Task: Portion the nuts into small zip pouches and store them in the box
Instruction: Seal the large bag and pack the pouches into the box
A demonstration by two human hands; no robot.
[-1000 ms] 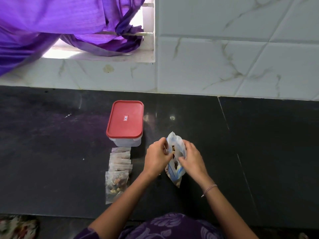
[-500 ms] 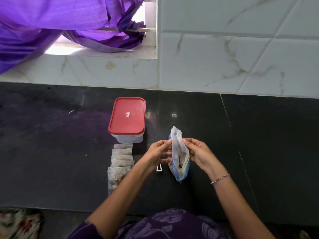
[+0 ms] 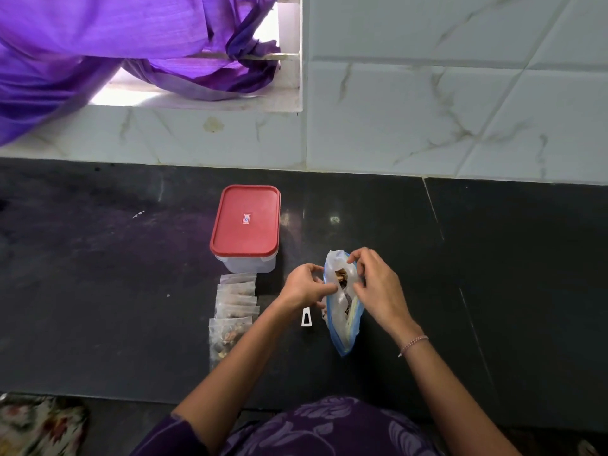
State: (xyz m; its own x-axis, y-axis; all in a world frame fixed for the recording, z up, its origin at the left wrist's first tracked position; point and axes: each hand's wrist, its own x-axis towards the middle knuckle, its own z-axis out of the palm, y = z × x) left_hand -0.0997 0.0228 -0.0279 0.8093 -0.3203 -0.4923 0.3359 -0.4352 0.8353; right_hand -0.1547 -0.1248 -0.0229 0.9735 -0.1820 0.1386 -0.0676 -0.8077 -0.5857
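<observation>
A row of small zip pouches [image 3: 234, 311] already filled with nuts lies overlapping on the dark table [image 3: 98, 274], just in front of the box [image 3: 245, 230], whose red lid [image 3: 245, 220] is on. None of the pouches appears to be inside the box yet, though its contents cannot be seen through the lid.

To the right of the row, the person holds a larger blue-edged zip bag [image 3: 342, 307] standing on the table, with nuts [image 3: 340, 278] visible through its open mouth. The left hand [image 3: 304, 286] pinches the bag's left edge near the top, fingers curled; the right hand [image 3: 378, 284] pinches the right side of the mouth, spreading it apart. A small white clip [image 3: 306, 318] lies on the table just left of the bag, below the left hand.

As a judgement, portioning is well under way: several pouches are done and the supply bag is not empty. Still left are any further portions, removing the lid, and placing the pouches inside the box.
</observation>
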